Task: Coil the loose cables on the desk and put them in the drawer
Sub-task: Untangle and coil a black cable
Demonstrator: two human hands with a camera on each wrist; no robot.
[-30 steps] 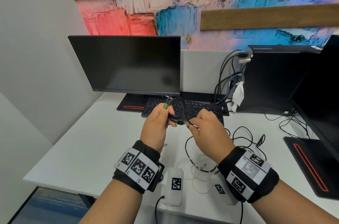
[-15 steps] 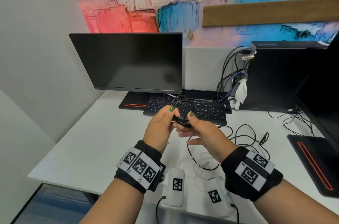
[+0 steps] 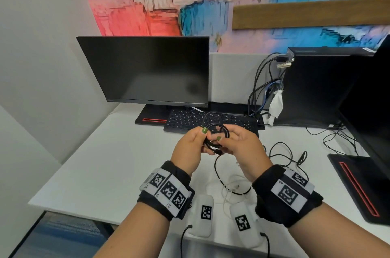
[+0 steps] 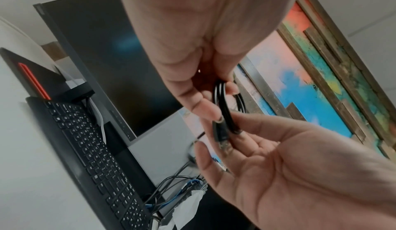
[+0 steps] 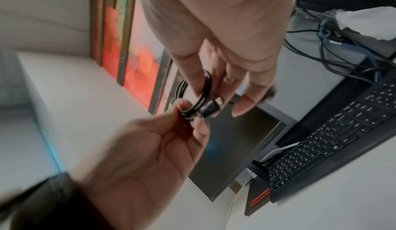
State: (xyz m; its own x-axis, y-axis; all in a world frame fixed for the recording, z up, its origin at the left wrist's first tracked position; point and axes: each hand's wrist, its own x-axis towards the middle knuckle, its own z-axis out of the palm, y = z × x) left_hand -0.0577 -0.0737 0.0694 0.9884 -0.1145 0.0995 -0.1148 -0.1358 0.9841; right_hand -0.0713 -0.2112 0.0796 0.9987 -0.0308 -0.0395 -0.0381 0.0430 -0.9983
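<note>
Both hands hold a black cable [image 3: 215,129] wound into a small coil above the keyboard. My left hand [image 3: 198,140] pinches the coil's left side between thumb and fingers [image 4: 211,110]. Thumb on top and fingers behind, my right hand [image 3: 231,141] grips the right side. The cable's plug [image 4: 220,132] lies against the right fingers [image 5: 200,82]. Its loose tail [image 3: 217,170] hangs down to the white desk [image 3: 109,162]. A white cable [image 3: 226,192] and a thin black cable [image 3: 282,152] lie loose on the desk. No drawer is in view.
A dark monitor [image 3: 145,69] and black keyboard [image 3: 185,120] stand behind the hands. A black computer tower [image 3: 316,88] with plugged cables [image 3: 256,93] is at the right, and a second monitor's base [image 3: 358,186] further right. Two white tagged devices [image 3: 205,213] sit at the desk's front edge.
My right hand, which was drawing the tail out to the right of the coil, has come back to the coil. Less tail hangs down. The left hand keeps its pinch.
</note>
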